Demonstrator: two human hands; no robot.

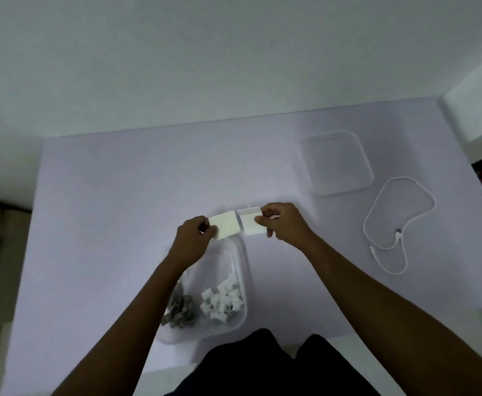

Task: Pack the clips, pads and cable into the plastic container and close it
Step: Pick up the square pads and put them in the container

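A clear plastic container (241, 261) stands near the table's front edge, holding several white clips (221, 298) and several grey clips (181, 310). Just beyond its far rim, my left hand (191, 238) pinches one white pad (225, 225) and my right hand (284, 222) pinches a second white pad (251, 221). The two pads are side by side, almost touching. The clear lid (335, 162) lies flat at the back right. A white cable (397, 224) lies in a loose loop to the right of my hands.
The table (120, 195) has a pale lilac surface and ends at a white wall behind. Dark trousers show at the table's front edge. A beige seat sits off the left side.
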